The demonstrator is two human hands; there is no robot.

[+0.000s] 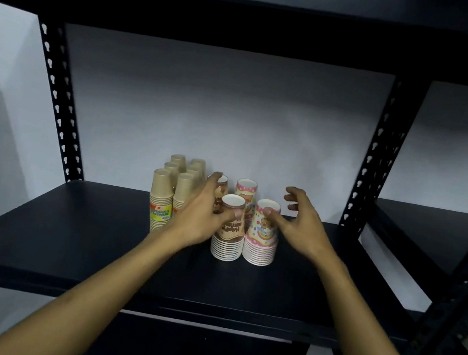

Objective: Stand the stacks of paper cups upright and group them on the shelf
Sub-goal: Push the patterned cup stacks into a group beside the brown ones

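Several upright stacks of plain brown paper cups [161, 198] stand grouped at the back middle of the black shelf [73, 231]. Right of them are two chocolate-print stacks, one in front [226, 242] and one behind [222, 189], and two pink dotted stacks, front [259, 248] and back [246, 190]. All stand upside down and upright, close together. My left hand [200, 217] lies against the front chocolate stack's left side, fingers straight, thumb across its front. My right hand [298, 220] is spread beside the front pink stack, only its thumb touching it.
Black perforated uprights [59, 102] [377, 153] frame the bay, with a white wall behind and a black shelf board close overhead. Another shelf unit [432, 231] stands to the right. Bare shelf surface lies left and right of the cups.
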